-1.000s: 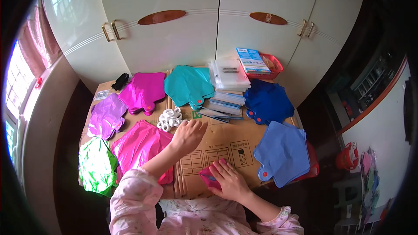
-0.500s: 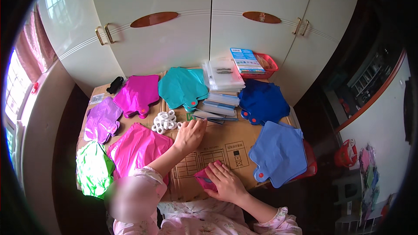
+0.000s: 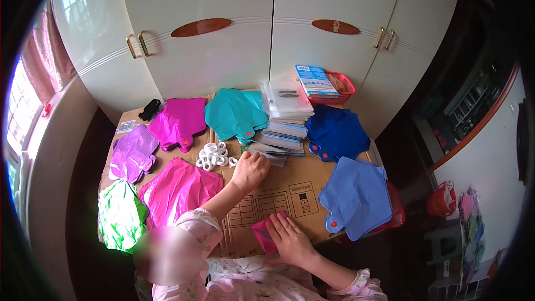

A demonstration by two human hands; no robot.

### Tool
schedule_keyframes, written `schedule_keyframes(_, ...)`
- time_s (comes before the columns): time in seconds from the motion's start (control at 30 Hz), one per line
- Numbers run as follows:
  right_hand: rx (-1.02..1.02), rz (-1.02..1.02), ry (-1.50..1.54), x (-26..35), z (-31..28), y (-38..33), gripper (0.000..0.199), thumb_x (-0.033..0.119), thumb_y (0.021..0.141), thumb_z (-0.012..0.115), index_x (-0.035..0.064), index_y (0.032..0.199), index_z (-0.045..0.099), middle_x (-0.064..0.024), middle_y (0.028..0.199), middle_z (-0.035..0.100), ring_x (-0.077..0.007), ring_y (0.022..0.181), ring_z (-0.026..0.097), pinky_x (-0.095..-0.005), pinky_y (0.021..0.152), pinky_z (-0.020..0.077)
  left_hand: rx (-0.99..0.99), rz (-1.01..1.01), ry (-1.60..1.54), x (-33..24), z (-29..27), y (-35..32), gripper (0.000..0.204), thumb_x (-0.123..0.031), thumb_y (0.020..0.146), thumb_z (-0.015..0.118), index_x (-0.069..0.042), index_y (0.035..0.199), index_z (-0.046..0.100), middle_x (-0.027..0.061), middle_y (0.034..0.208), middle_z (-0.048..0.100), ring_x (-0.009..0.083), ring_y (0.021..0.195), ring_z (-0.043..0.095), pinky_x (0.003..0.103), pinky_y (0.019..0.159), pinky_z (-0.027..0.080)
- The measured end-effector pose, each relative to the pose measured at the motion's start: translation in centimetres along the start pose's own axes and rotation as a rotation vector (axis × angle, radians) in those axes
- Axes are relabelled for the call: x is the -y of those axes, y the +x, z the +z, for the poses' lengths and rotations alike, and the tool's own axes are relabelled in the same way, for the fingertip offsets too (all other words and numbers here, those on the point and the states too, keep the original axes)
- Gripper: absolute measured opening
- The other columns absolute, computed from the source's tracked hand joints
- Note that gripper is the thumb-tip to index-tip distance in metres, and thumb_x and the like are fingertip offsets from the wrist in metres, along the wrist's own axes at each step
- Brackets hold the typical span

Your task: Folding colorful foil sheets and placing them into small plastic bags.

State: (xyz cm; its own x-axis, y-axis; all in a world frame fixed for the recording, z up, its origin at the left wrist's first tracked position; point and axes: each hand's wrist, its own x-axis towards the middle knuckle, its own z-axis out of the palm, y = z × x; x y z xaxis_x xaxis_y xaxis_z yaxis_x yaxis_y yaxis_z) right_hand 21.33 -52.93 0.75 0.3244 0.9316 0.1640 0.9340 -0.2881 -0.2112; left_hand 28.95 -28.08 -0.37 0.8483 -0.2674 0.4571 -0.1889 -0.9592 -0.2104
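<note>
At the near end of a stack of thin flat cards, my left hand has its fingers curled closed on a greyish card that sticks out toward me. The fingertips are partly hidden. My right hand lies flat, fingers stretched, over a small folded pink packet on the cardboard near the front edge. Just left of my left hand is a heap of white rings, with one ring lying apart.
Flat foil-like pieces surround the work area: green, pink, lilac, magenta, teal, dark blue and light blue. Clear bags and a red basket stand at the back.
My left hand has drawn slightly toward me, and a greyish card now juts from the near end of the stack. My right hand stays on the pink packet, shifted slightly.
</note>
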Motion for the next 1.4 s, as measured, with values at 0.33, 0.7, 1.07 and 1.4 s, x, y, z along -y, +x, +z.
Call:
schedule_keyframes(0.33, -0.102, -0.105, -0.244, 0.2, 0.1, -2.9, 0.043, 0.019, 0.082, 0.053, -0.0035, 0.118, 0.055, -0.0228, 0.124, 0.056, -0.0335, 0.117, 0.054, -0.0415, 0.103, 0.0395, 0.086, 0.037, -0.091, -1.6, -1.0, -1.3, 0.011, -0.016, 0.079, 0.055, -0.012, 0.089, 0.053, 0.0026, 0.100, 0.062, 0.0165, 0.087, 0.061, 0.036, 0.075, 0.043)
schedule_keyframes(0.7, 0.140, 0.420, 0.824, -6.8, -5.1, 5.7, 0.020, 0.017, 0.080, 0.066, 0.0050, 0.097, 0.068, -0.0113, 0.083, 0.070, -0.0194, 0.075, 0.067, -0.0331, 0.069, 0.0506, 0.113, 0.116, -0.166, -6.0, -11.7, -12.5, 0.021, -0.018, 0.073, 0.062, -0.011, 0.093, 0.061, 0.0038, 0.105, 0.061, 0.0171, 0.098, 0.058, 0.036, 0.078, 0.043)
schedule_keyframes(1.07, 0.400, 0.459, 1.201, -5.5, 2.6, 11.0, 0.041, 0.003, 0.077, 0.067, -0.0024, 0.116, 0.054, -0.0096, 0.104, 0.063, -0.0156, 0.092, 0.060, -0.0299, 0.082, 0.0490, -0.050, -0.245, -0.246, -8.8, -11.1, -18.0, 0.028, -0.019, 0.073, 0.073, -0.009, 0.097, 0.063, 0.0047, 0.103, 0.063, 0.0172, 0.092, 0.061, 0.034, 0.078, 0.045)
schedule_keyframes(1.4, 0.226, 0.433, 1.023, -4.2, 4.6, 10.1, 0.051, 0.016, 0.077, 0.070, -0.0049, 0.119, 0.050, -0.0176, 0.106, 0.062, -0.0236, 0.095, 0.061, -0.0347, 0.082, 0.0489, 0.033, -0.257, -0.370, -8.2, -11.5, -16.1, 0.041, -0.022, 0.076, 0.071, -0.007, 0.112, 0.061, 0.0055, 0.110, 0.061, 0.0209, 0.107, 0.058, 0.038, 0.092, 0.043)
